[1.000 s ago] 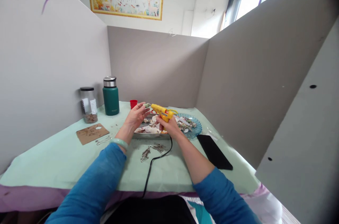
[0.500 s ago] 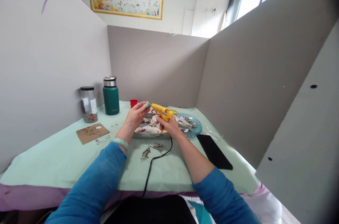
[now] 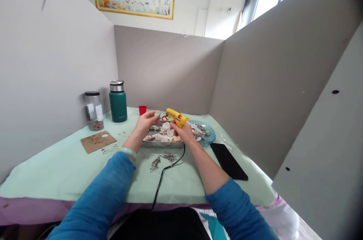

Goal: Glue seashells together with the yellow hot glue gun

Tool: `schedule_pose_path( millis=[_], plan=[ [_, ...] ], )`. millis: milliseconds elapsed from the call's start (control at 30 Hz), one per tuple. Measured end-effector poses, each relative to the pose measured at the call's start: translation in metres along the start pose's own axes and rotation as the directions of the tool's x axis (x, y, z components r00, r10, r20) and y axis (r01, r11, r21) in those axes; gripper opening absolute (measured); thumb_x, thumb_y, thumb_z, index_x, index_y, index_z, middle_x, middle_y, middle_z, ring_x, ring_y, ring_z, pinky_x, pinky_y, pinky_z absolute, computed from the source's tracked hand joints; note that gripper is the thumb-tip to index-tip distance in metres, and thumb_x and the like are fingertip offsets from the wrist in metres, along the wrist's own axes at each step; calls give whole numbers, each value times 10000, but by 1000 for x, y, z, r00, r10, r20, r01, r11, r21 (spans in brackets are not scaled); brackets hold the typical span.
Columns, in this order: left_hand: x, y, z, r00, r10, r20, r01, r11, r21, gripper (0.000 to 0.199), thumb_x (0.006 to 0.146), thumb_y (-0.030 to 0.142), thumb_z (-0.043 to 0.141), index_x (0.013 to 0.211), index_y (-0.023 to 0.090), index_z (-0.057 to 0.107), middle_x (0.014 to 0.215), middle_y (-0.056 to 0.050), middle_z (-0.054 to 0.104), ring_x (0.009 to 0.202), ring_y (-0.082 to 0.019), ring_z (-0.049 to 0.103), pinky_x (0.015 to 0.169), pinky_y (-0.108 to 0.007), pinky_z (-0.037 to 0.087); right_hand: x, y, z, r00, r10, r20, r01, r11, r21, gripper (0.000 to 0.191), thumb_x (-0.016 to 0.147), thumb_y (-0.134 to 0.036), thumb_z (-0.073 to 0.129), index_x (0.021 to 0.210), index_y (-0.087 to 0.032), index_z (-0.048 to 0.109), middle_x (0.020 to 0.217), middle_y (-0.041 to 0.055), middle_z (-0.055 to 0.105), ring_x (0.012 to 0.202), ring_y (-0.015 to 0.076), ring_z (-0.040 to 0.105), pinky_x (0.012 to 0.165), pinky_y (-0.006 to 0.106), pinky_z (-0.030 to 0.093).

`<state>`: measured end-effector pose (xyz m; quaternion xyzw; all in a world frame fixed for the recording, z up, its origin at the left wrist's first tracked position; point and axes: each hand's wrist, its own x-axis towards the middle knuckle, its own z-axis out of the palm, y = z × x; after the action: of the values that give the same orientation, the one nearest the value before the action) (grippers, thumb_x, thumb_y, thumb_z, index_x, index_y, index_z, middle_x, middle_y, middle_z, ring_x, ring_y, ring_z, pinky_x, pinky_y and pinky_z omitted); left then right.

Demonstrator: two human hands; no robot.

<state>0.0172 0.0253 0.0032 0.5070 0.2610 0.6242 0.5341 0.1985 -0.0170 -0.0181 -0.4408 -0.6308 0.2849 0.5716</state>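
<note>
Between the fingertips of my left hand (image 3: pixel 146 123) is a small pale green and white piece (image 3: pixel 157 114), too small to name exactly. My right hand (image 3: pixel 183 132) grips a yellow glue gun (image 3: pixel 176 116) by its handle, nozzle pointing up and left, a little apart from the piece. Under both hands lies a metal tray (image 3: pixel 161 144) holding white and pinkish shell-like pieces (image 3: pixel 166 131). A black cord (image 3: pixel 162 175) runs from below the glue gun to the table's front edge. Several small metal clips or pins (image 3: pixel 155 164) lie in front of the tray.
A blue plate (image 3: pixel 213 136) with small pieces stands right of the tray, near a black phone-like slab (image 3: pixel 229 161). To the left are a green flask (image 3: pixel 118 106), a lidded jar (image 3: pixel 94 113) and a brown board (image 3: pixel 96 142). A red cup (image 3: pixel 142 110) stands behind. Partitions enclose the table.
The glue gun's nozzle has moved right, away from the small piece. My left hand has turned the piece so that its pale, hollow-looking side shows.
</note>
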Motion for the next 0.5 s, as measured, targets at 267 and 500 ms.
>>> schedule_pose_path(
  millis=[267, 500],
  plan=[
    [-1, -14, -4, 967, -54, 250, -143, 697, 703, 269, 514, 104, 690, 757, 208, 744, 637, -21, 678, 582, -170, 575, 629, -263, 443, 6, 6, -2, 997, 24, -73, -20, 998, 57, 201, 708, -348, 608, 838, -194, 595, 636, -23, 603, 440, 87, 506, 441, 209, 409],
    [-9, -16, 3, 881, -88, 465, -374, 475, 797, 250, 474, 104, 690, 668, 249, 749, 600, -24, 678, 519, -163, 542, 582, -241, 395, 5, 7, 0, 997, 28, -72, -23, 998, 63, 191, 702, -357, 609, 784, -184, 601, 630, -13, 598, 441, 93, 514, 424, 212, 399]
  ],
)
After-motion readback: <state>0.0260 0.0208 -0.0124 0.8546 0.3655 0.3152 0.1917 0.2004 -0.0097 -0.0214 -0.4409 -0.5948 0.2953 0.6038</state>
